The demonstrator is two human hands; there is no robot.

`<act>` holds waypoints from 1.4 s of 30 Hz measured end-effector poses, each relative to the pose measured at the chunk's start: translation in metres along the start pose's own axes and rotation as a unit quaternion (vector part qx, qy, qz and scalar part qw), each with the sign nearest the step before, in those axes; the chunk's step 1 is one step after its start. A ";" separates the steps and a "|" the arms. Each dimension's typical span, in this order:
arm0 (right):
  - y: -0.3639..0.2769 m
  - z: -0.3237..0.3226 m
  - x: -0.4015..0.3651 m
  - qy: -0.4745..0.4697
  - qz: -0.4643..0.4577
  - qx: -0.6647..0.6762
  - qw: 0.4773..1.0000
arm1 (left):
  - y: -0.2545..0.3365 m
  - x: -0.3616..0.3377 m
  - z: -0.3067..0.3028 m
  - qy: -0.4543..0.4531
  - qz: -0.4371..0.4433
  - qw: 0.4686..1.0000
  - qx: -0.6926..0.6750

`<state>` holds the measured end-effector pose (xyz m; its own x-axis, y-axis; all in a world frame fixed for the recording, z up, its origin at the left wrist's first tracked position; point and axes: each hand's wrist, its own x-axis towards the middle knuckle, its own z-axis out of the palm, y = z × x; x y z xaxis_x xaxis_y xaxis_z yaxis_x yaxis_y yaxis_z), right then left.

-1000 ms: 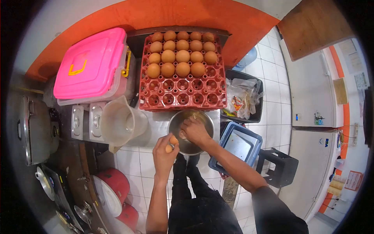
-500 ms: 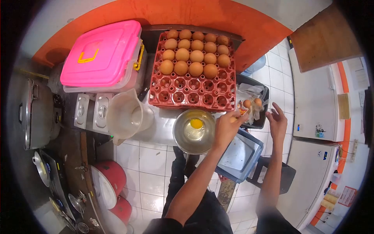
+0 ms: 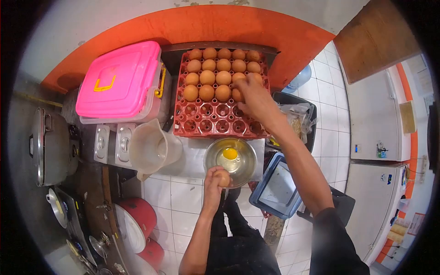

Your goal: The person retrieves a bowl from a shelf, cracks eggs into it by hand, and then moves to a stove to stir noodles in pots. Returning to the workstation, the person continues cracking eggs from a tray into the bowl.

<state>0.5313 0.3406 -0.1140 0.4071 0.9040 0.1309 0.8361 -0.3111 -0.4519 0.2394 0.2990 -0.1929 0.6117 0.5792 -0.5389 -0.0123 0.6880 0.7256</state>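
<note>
My left hand [image 3: 213,187] is closed around a brown egg [image 3: 222,178] at the near rim of a metal bowl [image 3: 209,168]. An egg yolk [image 3: 230,153] with clear white lies in that bowl. Over the red egg tray [image 3: 176,126], my right hand [image 3: 251,94] curls its fingers on a brown egg [image 3: 237,95] at the right of the last filled row. That egg is still in the tray and partly covered by the fingers. Several more brown eggs [image 3: 207,77] fill the far rows; the two nearest rows show bare cups.
Left of the bowl stand a translucent jug [image 3: 153,149] and a clear box with a pink lid [image 3: 120,78]. A black bin [image 3: 311,135] holding plastic bags and a blue-grey tub [image 3: 263,199] are on the right. White fridges or freezers [image 3: 378,119] line the far right.
Both hands have left the bin, where eggshells showed beneath them. My left hand came to the bowl's near rim with an egg; my right hand moved up and left onto the tray.
</note>
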 end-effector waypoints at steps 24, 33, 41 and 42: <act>-0.076 0.137 -0.203 0.137 0.219 0.351 0.900 | -0.031 0.039 0.001 0.047 0.070 0.971 0.225; -0.031 0.109 -0.207 0.041 0.358 0.590 0.723 | -0.004 0.036 -0.015 -0.038 0.008 0.998 0.056; -0.024 0.060 -0.183 -0.204 0.186 0.361 0.891 | 0.004 0.044 -0.014 -0.150 -0.126 0.979 0.051; -0.023 0.060 -0.183 -0.198 0.192 0.363 0.890 | 0.006 0.043 -0.013 -0.152 -0.142 0.977 0.046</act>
<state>0.4152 0.2000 -0.1808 0.3297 0.8493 -0.4123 0.1473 -0.4777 -0.8661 0.2555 0.3343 -0.2172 0.7873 0.2047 -0.5815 0.2546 0.7511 0.6091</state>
